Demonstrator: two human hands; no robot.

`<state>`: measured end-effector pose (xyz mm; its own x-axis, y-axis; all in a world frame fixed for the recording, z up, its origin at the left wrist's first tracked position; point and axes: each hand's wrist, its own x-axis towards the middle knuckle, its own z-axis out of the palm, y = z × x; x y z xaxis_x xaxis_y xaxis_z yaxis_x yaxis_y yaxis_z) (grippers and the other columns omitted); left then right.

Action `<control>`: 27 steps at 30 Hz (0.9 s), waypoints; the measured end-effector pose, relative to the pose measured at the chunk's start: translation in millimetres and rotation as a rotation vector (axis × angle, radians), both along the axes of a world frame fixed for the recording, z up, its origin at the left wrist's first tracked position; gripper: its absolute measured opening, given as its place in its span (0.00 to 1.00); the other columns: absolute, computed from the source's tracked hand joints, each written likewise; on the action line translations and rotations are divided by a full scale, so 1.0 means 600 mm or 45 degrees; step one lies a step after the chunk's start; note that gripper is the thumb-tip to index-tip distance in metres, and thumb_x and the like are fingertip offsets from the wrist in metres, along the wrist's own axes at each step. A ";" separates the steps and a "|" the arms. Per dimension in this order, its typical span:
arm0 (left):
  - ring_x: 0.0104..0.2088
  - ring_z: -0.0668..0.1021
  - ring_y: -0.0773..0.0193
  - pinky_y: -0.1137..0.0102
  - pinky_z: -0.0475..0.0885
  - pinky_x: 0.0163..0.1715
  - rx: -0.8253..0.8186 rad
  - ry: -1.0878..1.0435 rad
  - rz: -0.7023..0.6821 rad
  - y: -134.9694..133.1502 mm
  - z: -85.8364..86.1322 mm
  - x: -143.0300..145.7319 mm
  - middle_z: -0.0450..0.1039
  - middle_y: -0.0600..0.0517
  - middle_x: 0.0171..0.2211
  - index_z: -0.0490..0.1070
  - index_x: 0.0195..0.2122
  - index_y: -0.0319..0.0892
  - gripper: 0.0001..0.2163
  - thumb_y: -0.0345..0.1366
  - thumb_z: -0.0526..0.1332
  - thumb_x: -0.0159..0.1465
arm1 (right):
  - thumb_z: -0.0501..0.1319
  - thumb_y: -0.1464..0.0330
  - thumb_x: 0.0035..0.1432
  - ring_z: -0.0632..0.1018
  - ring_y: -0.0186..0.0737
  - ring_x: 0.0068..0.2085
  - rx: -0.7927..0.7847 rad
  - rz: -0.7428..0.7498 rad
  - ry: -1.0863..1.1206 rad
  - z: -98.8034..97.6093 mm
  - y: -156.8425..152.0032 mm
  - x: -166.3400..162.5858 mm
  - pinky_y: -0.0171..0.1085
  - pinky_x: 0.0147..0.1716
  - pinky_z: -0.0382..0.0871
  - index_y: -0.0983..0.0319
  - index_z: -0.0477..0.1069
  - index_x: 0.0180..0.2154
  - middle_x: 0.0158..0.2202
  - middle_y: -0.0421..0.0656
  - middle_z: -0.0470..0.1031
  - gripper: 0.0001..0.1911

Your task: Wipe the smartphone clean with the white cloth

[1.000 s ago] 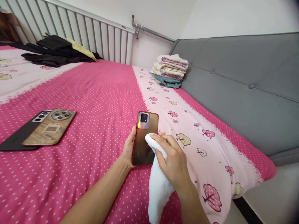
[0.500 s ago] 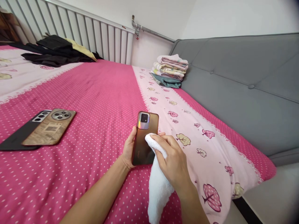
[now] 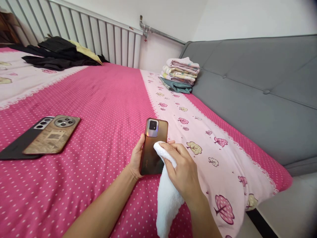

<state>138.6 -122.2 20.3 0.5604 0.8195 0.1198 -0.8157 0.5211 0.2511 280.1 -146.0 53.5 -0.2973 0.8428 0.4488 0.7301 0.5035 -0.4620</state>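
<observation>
My left hand (image 3: 136,158) grips a brown phone (image 3: 152,142) from below, its back and camera facing up, just above the pink dotted bedsheet (image 3: 106,109). My right hand (image 3: 184,172) is closed on a white cloth (image 3: 167,195) and presses its bunched end against the phone's back, near the middle. The rest of the cloth hangs down under my wrist.
Two more phones lie back-up on the sheet at the left, a gold one (image 3: 53,135) overlapping a black one (image 3: 22,143). A stack of folded cloths (image 3: 180,74) sits at the far right by the grey sofa back (image 3: 260,96). Dark clothes (image 3: 56,53) lie at the back left.
</observation>
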 end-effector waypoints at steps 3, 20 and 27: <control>0.47 0.76 0.52 0.61 0.63 0.51 0.001 -0.005 0.007 0.000 -0.001 0.000 0.77 0.41 0.41 0.70 0.48 0.32 0.31 0.55 0.44 0.63 | 0.53 0.77 0.56 0.70 0.42 0.50 0.008 0.003 -0.005 0.000 0.000 0.000 0.39 0.45 0.68 0.52 0.69 0.51 0.43 0.43 0.69 0.23; 0.47 0.75 0.52 0.62 0.61 0.52 0.025 -0.049 -0.026 0.001 -0.004 -0.001 0.76 0.41 0.42 0.71 0.48 0.32 0.30 0.55 0.46 0.63 | 0.53 0.77 0.57 0.69 0.42 0.51 -0.020 -0.008 -0.010 0.001 -0.002 -0.002 0.38 0.45 0.67 0.52 0.68 0.51 0.43 0.43 0.69 0.23; 0.44 0.77 0.53 0.62 0.64 0.50 0.011 -0.041 -0.002 0.000 -0.005 -0.001 0.77 0.41 0.40 0.70 0.48 0.31 0.30 0.54 0.45 0.63 | 0.53 0.76 0.57 0.70 0.41 0.50 -0.021 -0.015 -0.003 -0.001 0.001 -0.002 0.38 0.44 0.68 0.52 0.68 0.51 0.43 0.42 0.68 0.22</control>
